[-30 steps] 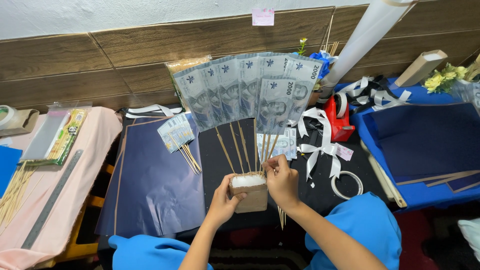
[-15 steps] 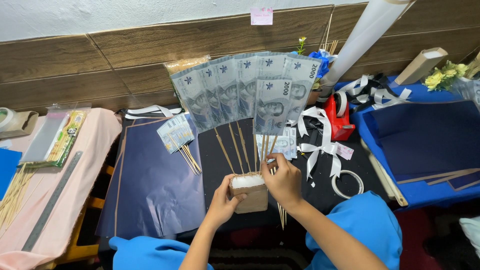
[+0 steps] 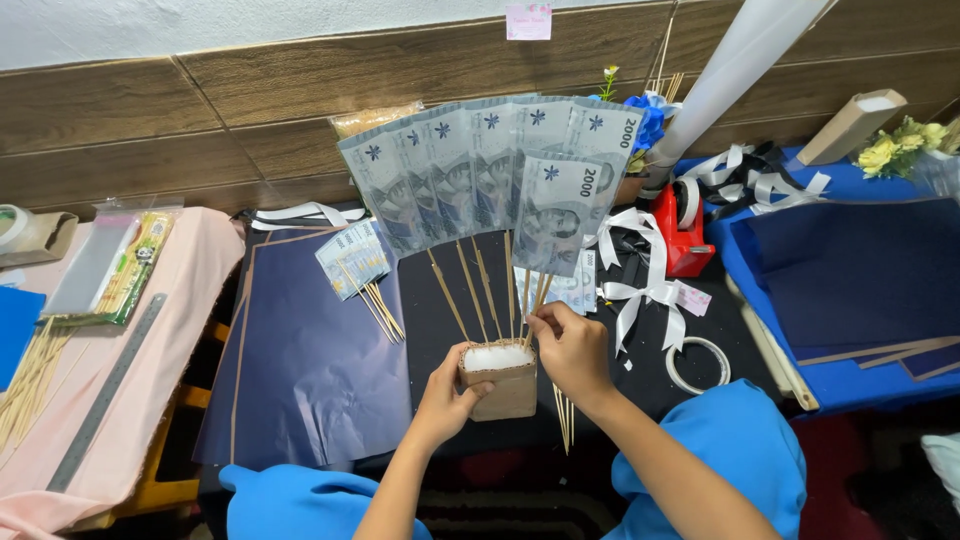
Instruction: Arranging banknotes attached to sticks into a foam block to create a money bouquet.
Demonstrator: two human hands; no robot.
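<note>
Brown paper is wrapping the little foam block (image 3: 498, 380) that's sitting at the front middle of the black desk (image 3: 690, 400), white foam showing on top. The left hand (image 3: 445, 395) is cupping its left side, fingers curled snug around it. The right hand (image 3: 570, 345) is pinching narrow on a thin wooden skewer (image 3: 535, 300) just above the block's right edge, and that skewer is carrying the front banknote (image 3: 560, 205). Behind it, more grey-blue banknotes (image 3: 470, 165) on skewers are fanning out upright from the foam, overlapping each other. A few loose sticks (image 3: 565, 415) are lying right beside the block under the right wrist. Left of that, a dark navy paper sheet (image 3: 310, 360) is spreading out with a small stack of notes on sticks (image 3: 352, 258) near its top. White ribbon (image 3: 640, 290) and a tape ring (image 3: 697, 365) are lying off to the right.
</note>
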